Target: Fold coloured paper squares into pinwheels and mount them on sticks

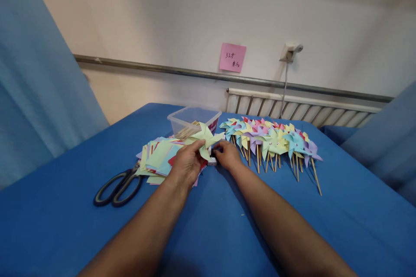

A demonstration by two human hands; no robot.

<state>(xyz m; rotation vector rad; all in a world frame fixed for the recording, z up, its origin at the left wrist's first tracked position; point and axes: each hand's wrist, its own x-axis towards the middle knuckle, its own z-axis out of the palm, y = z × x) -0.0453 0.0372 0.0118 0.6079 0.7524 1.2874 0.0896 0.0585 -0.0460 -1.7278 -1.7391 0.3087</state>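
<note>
Your left hand (186, 162) pinches a pale green paper pinwheel (205, 138) above the stack of coloured paper squares (157, 160). Your right hand (228, 155) rests fingertips-down just beside it, next to a small white item, too small to ID. Scissors (118, 187) lie left of the stack; clear plastic tub (194, 117) w/ sticks behind; finished pinwheels (271, 138) at right on the blue cloth (65, 207).

Pink note's (232, 57) writing too small to read.
</note>
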